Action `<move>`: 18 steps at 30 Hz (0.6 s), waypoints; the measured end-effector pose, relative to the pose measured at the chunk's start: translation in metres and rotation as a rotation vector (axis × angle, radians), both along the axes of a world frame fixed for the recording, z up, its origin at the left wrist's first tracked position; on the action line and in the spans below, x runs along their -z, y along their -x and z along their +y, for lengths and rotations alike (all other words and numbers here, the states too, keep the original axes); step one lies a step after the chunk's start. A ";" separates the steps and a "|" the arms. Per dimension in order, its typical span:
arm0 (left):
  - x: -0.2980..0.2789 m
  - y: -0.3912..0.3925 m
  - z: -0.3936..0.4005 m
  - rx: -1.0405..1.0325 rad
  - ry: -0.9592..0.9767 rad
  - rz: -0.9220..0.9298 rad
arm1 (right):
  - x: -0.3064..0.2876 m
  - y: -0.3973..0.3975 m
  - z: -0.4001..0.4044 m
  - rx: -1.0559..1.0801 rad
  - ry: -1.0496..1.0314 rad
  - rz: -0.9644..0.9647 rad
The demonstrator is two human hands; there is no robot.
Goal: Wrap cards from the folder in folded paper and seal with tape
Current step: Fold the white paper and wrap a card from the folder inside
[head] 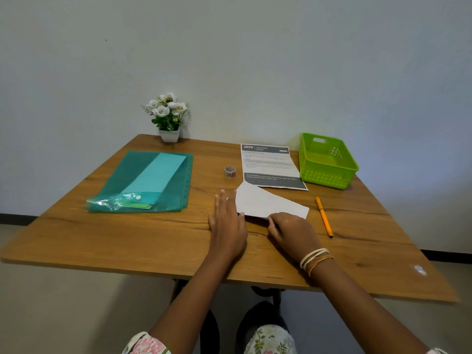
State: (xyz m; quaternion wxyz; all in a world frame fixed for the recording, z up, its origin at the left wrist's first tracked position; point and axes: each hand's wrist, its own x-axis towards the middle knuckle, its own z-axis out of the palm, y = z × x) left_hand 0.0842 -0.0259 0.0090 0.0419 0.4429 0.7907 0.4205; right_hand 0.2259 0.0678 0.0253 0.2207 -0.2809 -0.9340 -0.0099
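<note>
The folded paper (268, 203) is pinched at its near edge by the right hand (293, 232); the left hand (228, 221) is laid flat beside it. Beyond are the tape (229, 172) and printed sheet (270, 164); right, a pencil (323, 217); far left, the folder (150, 182).

— What is seen at the back of the wooden table (153, 241)?
— A white flower pot (169, 116), upper left of centre; a green basket (329, 172) at the right.
— And below it?
— An orange pen (323, 217) is laid beside a printed sheet (270, 166).
</note>
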 end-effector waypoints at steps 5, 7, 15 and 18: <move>-0.001 -0.003 0.000 -0.050 -0.021 0.083 | -0.032 -0.002 0.017 0.062 0.198 0.228; 0.001 -0.003 0.001 -0.040 0.022 0.089 | -0.040 0.000 0.030 0.097 0.285 0.172; 0.005 0.001 0.006 0.071 0.278 0.241 | -0.005 0.006 0.053 0.198 0.429 -0.025; 0.007 0.000 0.006 0.064 0.337 0.296 | 0.003 0.010 0.044 0.264 0.135 -0.091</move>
